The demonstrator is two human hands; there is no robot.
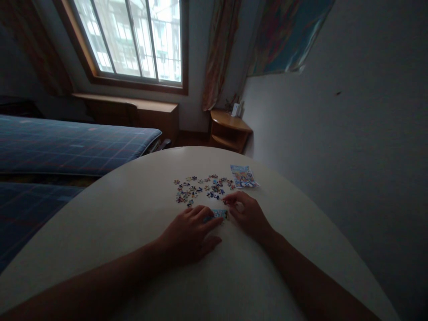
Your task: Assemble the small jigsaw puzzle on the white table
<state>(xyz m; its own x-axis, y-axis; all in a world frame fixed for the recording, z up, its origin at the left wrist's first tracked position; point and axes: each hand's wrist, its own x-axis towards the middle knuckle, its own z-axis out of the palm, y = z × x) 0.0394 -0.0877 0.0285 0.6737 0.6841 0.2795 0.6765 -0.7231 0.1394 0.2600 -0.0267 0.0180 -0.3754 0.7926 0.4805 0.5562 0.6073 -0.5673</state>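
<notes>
On the white round table [140,214], my left hand [192,229] lies with its fingers spread over a small joined strip of blue jigsaw puzzle [219,213], partly covering it. My right hand [245,209] is at the strip's right end, thumb and forefinger pinched on a small reddish puzzle piece [225,202]. Loose puzzle pieces [189,191] are scattered just beyond both hands, in a left group and a right cluster [216,187]. Behind the right hand lies a colourful printed picture sheet [244,176], flat on the table.
A bed with a blue plaid mattress [73,142] stands to the left of the table. Beyond the far edge are a wooden corner shelf [230,120] and a long low cabinet [157,107] under the window [130,40]. A bare wall [351,133] runs along the right.
</notes>
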